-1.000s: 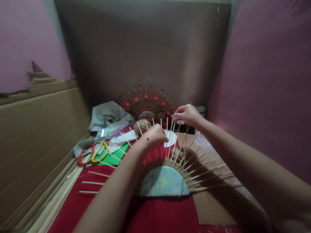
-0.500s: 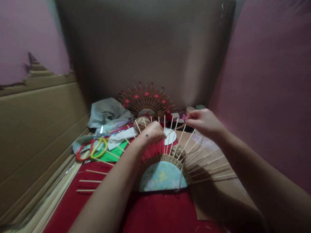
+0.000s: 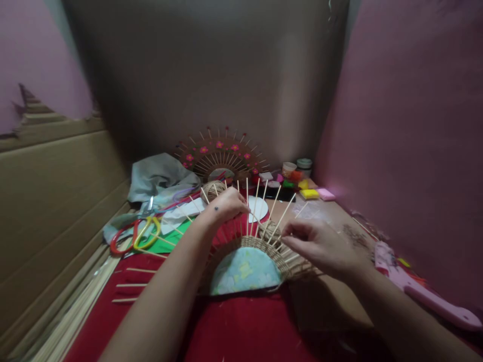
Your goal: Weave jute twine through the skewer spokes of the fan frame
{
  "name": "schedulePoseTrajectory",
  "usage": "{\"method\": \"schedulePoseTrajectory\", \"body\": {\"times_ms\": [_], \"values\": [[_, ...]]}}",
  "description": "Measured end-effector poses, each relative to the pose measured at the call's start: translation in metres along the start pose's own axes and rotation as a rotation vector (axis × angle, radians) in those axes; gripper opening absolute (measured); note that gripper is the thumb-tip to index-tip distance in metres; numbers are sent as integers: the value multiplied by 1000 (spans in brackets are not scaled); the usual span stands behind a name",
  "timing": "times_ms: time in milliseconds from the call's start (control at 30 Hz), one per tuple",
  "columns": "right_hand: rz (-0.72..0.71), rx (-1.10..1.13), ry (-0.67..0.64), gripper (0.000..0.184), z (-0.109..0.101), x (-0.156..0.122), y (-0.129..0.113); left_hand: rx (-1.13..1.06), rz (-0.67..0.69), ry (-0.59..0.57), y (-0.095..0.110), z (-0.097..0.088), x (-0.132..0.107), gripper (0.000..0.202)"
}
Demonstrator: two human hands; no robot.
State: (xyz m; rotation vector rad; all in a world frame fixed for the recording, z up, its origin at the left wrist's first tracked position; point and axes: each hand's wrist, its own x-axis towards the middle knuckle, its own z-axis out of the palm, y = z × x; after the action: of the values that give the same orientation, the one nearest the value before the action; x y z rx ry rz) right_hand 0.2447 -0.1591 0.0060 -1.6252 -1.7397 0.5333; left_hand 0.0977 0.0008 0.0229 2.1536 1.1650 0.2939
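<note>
A half-round fan frame lies before me, with thin wooden sticks (image 3: 287,206) spreading out from it. Light blue floral cloth (image 3: 245,274) covers its centre, edged by a woven twine band (image 3: 260,245). My left hand (image 3: 228,205) is closed in a pinch on the twine (image 3: 254,217) among the upper sticks. At the right-hand sticks is my right hand (image 3: 320,246), thumb and forefinger pressed together close to the weave; the twine at its fingertips is hard to make out. One twine ball (image 3: 270,231) shows behind the sticks, another ball (image 3: 212,191) behind my left hand.
Red and yellow handled scissors (image 3: 147,234) lie at left by green paper (image 3: 166,242). A finished flowered fan (image 3: 219,146) leans at the back wall. Small coloured blocks (image 3: 309,193) and tubs (image 3: 304,164) stand back right. A pink glue gun (image 3: 422,291) lies along the right wall.
My right hand has come down and toward me, from above the stick tips to beside the right-hand sticks. My left hand keeps its pinch at the upper sticks. The view has shifted slightly right.
</note>
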Motion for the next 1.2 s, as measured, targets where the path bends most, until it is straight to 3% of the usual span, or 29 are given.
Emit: {"method": "schedulePoseTrajectory", "body": {"times_ms": [100,300,567,733,933,1200], "values": [[10,0,102,14,-4,-3,1,-26,-10,7,0,1,-1,22],[-11,-21,28,15,4,-24,4,-26,10,-8,1,2,-2,28],[101,76,452,15,0,-15,20,-13,15,-10,-3,4,1,25],[94,155,538,16,2,-13,19,2,55,-10,-7,6,4,25],[69,69,653,15,-5,2,19,22,16,-47,-6,7,4,25],[80,48,577,14,-3,-2,30,22,19,-25,-9,6,6,25]]}}
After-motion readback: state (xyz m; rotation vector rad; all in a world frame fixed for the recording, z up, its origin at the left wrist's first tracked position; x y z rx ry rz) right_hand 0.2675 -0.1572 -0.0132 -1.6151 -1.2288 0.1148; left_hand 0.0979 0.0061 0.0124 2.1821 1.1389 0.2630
